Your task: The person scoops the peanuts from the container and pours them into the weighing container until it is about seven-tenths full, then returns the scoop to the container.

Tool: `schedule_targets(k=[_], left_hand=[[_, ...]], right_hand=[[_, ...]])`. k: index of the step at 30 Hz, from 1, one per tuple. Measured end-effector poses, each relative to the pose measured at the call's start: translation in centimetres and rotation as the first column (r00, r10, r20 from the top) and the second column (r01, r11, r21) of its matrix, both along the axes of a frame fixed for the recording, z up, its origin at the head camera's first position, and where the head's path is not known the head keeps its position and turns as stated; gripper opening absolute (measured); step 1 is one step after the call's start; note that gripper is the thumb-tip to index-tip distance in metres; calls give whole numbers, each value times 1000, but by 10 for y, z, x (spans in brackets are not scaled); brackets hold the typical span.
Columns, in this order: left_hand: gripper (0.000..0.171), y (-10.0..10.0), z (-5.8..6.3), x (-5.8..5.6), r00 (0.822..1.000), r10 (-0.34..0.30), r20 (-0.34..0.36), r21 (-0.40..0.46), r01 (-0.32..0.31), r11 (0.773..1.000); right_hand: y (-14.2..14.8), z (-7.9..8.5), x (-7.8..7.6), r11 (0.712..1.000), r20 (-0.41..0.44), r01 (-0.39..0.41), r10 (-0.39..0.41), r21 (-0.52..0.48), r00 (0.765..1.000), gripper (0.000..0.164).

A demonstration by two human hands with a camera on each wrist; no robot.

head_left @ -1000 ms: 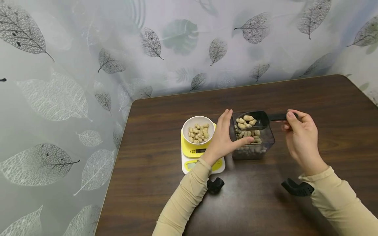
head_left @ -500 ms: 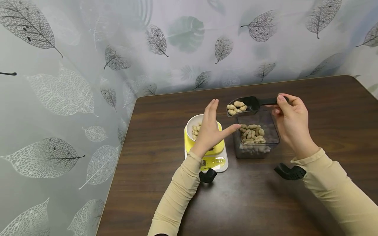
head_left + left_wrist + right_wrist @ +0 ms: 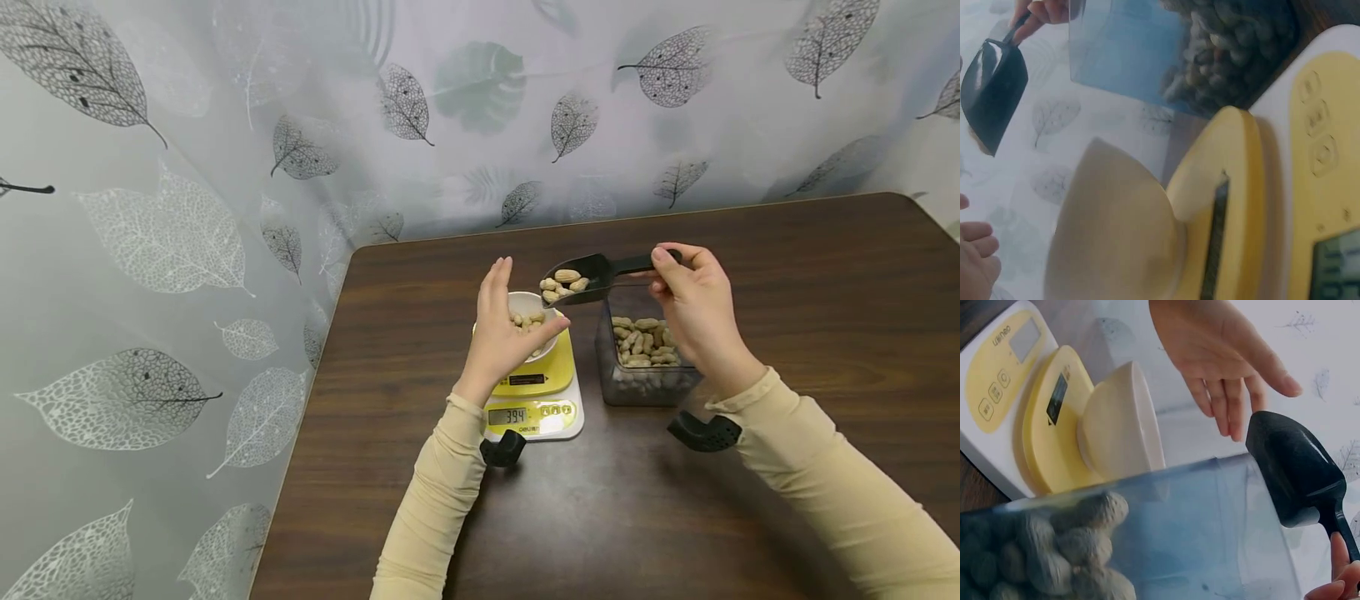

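Note:
My right hand (image 3: 701, 312) pinches the handle of a black scoop (image 3: 598, 272), which carries several unshelled peanuts (image 3: 567, 276). The scoop hangs level over the right rim of a white bowl (image 3: 1116, 219), apart from it. Peanuts lie in the bowl, partly hidden by my left hand (image 3: 498, 340). That hand is held above the bowl's left side, fingers straight and thumb spread, gripping nothing. Under the bowl is a yellow and white kitchen scale (image 3: 558, 367), its display (image 3: 507, 416) reading about 394; any decimal point is too small to tell.
Right of the scale stands a clear dark plastic box (image 3: 647, 392) with many peanuts (image 3: 637, 342) inside. Both stand on a brown wooden table (image 3: 405, 350). A leaf-patterned curtain (image 3: 480, 167) hangs behind the table and along its left.
My right hand has lifted the loaded scoop out of the box and moved it left to the bowl. My left hand has shifted left from the box's edge to the bowl.

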State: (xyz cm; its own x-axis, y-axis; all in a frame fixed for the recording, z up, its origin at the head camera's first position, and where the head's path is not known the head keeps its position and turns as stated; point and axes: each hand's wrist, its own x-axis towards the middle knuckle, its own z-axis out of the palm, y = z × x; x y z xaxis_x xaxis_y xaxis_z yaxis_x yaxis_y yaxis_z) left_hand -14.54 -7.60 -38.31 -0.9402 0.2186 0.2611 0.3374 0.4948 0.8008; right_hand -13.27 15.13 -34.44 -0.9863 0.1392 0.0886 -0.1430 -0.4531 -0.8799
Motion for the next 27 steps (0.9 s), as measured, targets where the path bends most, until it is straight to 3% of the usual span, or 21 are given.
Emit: schedule_targets(k=[11,16,20,27], left_hand=[[114,-16,-27,4,998,45,46,-27,-44,999],[109,-21,-35,5,997,66,50,-60,-63,996],[110,-22,-39,5,996,78,53,-106,-72,992],[114,-23,-45,6,992,85,97,-120,-73,990]], right_hand=[[-8,-7,-3,994,67,-58,53,90,996,26],[-12,-10,-6,975,93,-51,32,215,995,25],[-14,-13,-8,942,119,-45,6,333,993,23],[-16,-15,-11,845,147,-46,-39,534,988,23]])
